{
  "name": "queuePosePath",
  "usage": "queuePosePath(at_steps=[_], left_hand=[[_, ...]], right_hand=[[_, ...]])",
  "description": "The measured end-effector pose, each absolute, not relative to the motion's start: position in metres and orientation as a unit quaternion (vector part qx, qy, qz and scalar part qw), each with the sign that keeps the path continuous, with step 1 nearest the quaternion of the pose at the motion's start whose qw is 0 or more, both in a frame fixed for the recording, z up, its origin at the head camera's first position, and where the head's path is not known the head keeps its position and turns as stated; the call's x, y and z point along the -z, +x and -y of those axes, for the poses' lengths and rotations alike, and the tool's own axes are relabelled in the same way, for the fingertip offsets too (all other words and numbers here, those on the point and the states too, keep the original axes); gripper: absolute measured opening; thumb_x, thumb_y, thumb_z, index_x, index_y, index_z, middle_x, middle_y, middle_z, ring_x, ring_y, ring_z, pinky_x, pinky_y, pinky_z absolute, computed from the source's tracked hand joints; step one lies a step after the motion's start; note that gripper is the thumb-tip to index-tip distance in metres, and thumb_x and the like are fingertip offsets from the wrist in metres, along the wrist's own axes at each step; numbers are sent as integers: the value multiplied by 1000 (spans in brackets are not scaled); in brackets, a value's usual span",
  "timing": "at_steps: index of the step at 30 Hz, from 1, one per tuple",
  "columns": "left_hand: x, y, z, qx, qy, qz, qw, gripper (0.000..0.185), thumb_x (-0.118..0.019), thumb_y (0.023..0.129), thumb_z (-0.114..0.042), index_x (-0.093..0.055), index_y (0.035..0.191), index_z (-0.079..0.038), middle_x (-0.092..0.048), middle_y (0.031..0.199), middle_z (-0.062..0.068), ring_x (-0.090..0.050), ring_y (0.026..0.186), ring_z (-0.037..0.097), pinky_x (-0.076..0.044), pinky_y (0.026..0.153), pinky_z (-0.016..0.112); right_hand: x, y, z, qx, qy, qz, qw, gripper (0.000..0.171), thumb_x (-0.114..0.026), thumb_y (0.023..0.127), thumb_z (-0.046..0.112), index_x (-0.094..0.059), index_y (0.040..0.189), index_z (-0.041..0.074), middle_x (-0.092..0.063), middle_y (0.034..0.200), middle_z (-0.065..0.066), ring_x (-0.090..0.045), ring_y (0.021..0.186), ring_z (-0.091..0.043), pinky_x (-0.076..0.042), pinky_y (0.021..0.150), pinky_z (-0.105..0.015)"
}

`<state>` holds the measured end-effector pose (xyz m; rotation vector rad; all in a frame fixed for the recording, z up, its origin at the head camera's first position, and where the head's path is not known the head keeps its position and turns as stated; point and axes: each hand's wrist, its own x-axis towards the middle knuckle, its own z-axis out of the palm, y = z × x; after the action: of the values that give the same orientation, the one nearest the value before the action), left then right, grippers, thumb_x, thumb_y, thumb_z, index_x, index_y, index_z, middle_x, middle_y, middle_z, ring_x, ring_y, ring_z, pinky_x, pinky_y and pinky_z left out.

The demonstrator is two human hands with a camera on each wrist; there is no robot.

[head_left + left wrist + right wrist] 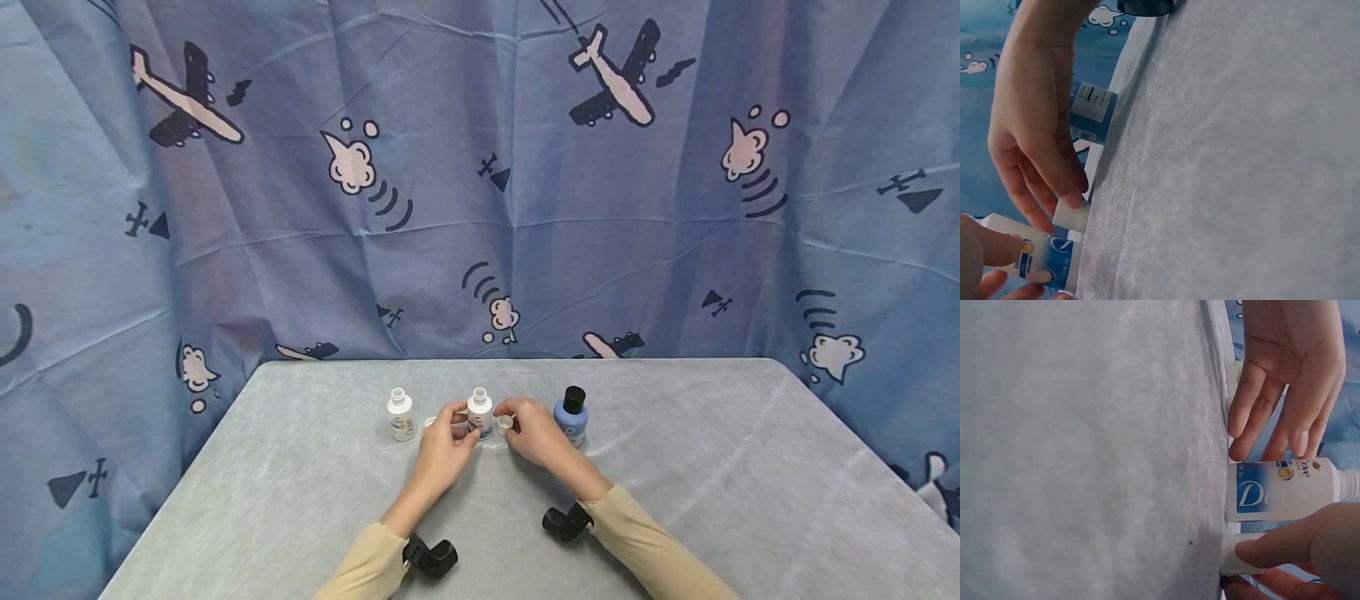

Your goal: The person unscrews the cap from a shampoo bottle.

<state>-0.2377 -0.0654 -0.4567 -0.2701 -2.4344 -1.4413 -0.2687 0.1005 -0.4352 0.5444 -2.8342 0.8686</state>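
Note:
A small white Dove bottle [480, 414] [1272, 490] [1047, 259] stands uncapped mid-table. My left hand [453, 433] [1035, 125] [1285, 381] is just left of it with its fingers straight. One fingertip touches a small white cap [1071, 215] [431, 422] on the table. My right hand [521, 425] [1297, 547] pinches a second small white cap [506, 423] [1230, 553] against the table, right beside the bottle. Whether either hand touches the bottle itself I cannot tell.
Another uncapped white bottle [401, 415] [1093, 111] stands to the left, and a blue bottle with a black cap [572, 421] to the right. All rest on a grey table [712, 483] backed by a blue airplane-print curtain [480, 208].

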Motion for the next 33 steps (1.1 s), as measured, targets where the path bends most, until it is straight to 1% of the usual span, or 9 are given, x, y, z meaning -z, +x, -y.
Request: queuePosePath(at_steps=[4, 8, 11, 14, 17, 23, 26, 29, 33], left_hand=[[457, -234, 67, 508, -87, 846, 138, 37, -69, 83, -5, -58, 118, 0, -69, 106, 19, -70, 86, 27, -57, 73, 32], [457, -230, 68, 515, -83, 844, 127, 33, -68, 84, -5, -59, 116, 0, -70, 103, 18, -70, 87, 27, -57, 74, 31], [457, -225, 68, 514, -88, 846, 115, 33, -67, 86, -7, -59, 117, -1, -70, 103, 17, -70, 87, 25, -56, 73, 30], [456, -220, 67, 515, -94, 846, 99, 34, -67, 86, -9, -58, 119, -1, -70, 104, 17, -70, 86, 24, -56, 73, 28], [455, -216, 65, 519, -98, 845, 85, 35, -66, 87, -10, -58, 120, -1, -69, 106, 18, -70, 85, 23, -55, 71, 27], [452, -207, 59, 519, -116, 844, 74, 34, -65, 88, -9, -60, 120, 1, -69, 107, 19, -71, 85, 24, -54, 70, 24], [450, -204, 54, 518, -134, 842, 68, 34, -64, 88, -10, -62, 119, 3, -69, 107, 20, -71, 86, 25, -54, 72, 23], [449, -202, 49, 523, -152, 837, 56, 34, -64, 88, -10, -62, 119, 4, -69, 107, 20, -70, 86, 26, -53, 72, 23], [450, -201, 44, 521, -171, 835, 54, 33, -61, 88, -6, -62, 119, 5, -70, 105, 19, -69, 87, 26, -54, 73, 23]], right_hand=[[435, -267, -100, -287, 181, 938, 68, 29, -67, 75, -5, -70, 102, 6, -66, 82, -7, -53, 68, -12, -44, 61, -27], [433, -262, -100, -279, 179, 939, 88, 29, -69, 75, -4, -70, 103, 5, -69, 93, -10, -61, 78, -18, -51, 69, -33], [430, -256, -101, -274, 175, 940, 103, 29, -71, 76, -2, -69, 104, 5, -69, 103, -11, -65, 87, -23, -53, 75, -38], [428, -250, -102, -274, 176, 938, 115, 28, -73, 77, 0, -69, 103, 5, -69, 104, -11, -65, 88, -25, -54, 75, -39], [426, -244, -104, -278, 181, 935, 125, 27, -73, 76, -1, -69, 101, 7, -69, 102, -9, -66, 87, -25, -54, 73, -37], [421, -232, -113, -281, 189, 929, 147, 25, -72, 78, 1, -70, 100, 12, -69, 99, -3, -66, 79, -19, -52, 65, -27], [418, -226, -123, -279, 199, 926, 159, 24, -72, 80, 4, -70, 101, 15, -70, 98, 0, -65, 75, -14, -50, 64, -23], [417, -222, -137, -277, 215, 920, 175, 22, -73, 81, 6, -70, 100, 17, -70, 95, 3, -62, 72, -8, -49, 62, -20], [418, -220, -155, -290, 249, 904, 190, 21, -73, 80, 4, -70, 96, 17, -71, 91, 1, -60, 69, -2, -50, 60, -20]])
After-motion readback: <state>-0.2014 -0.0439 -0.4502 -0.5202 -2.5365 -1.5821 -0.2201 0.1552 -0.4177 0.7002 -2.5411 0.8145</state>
